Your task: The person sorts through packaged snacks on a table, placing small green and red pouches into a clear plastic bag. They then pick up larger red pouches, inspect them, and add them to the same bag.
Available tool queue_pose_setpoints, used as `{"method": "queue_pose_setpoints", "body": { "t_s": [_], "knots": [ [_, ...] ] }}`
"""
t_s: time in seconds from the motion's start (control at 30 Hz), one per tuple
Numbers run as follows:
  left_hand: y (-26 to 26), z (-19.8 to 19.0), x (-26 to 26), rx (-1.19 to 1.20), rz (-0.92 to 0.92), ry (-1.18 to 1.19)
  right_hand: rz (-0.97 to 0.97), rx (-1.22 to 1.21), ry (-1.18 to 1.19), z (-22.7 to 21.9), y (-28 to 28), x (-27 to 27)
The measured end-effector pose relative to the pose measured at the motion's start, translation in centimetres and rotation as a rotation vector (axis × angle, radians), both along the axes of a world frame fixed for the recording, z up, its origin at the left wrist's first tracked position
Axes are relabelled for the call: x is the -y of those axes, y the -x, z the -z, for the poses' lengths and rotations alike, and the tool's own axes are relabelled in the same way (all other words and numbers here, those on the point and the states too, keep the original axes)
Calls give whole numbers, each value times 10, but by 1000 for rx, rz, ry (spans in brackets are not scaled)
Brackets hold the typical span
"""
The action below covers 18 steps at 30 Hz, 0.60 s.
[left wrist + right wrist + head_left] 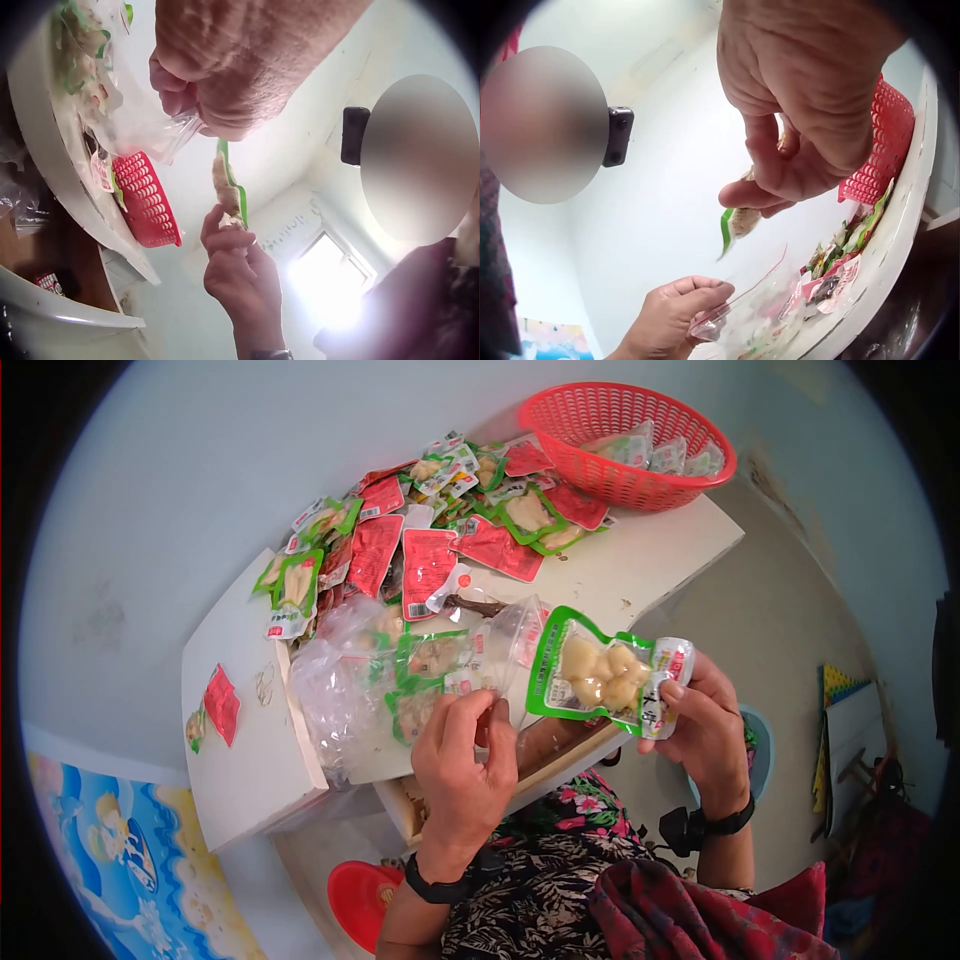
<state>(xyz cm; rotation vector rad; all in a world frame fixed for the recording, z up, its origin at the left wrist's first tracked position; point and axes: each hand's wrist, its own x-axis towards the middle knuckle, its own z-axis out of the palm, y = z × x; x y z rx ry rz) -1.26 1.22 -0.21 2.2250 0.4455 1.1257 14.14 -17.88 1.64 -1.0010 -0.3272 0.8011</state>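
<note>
My right hand (pixel 708 730) pinches one end of a green-edged clear food packet (pixel 603 672) between thumb and fingers. Pale, round pieces show through its window. The mouth edge of a clear plastic bag (pixel 508 650) is pinched by my left hand (pixel 462 760), its fingers bent. Inside the bag, green-edged packets (pixel 432 657) show through the plastic. The held packet is up by the bag's opening in the head view. From the right wrist view, the bag (pixel 769 304) spreads out from the left fingertips, below the packet (pixel 742 223).
A heap of red packets (pixel 430 565) and green-edged ones covers the back of the white table (pixel 660 555). At the far right corner stands a red plastic basket (pixel 640 485) with several clear packs. An open drawer (pixel 540 768) sits under the hands; a red basin (pixel 362 900) is below.
</note>
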Motion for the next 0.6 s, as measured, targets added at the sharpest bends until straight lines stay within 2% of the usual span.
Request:
{"method": "queue_pose_setpoints", "body": {
  "t_s": [0.1,0.23,0.33,0.6],
  "knots": [
    [0,0,3,32,-1,11,-42,38,153,1,4,-9],
    [0,1,3,27,1,-74,-63,29,149,2,7,-18],
    [-2,6,6,28,14,-242,-99,-10,128,6,10,-29],
    [-6,-11,8,23,39,-298,-176,-34,86,1,14,-73]
  ]
}}
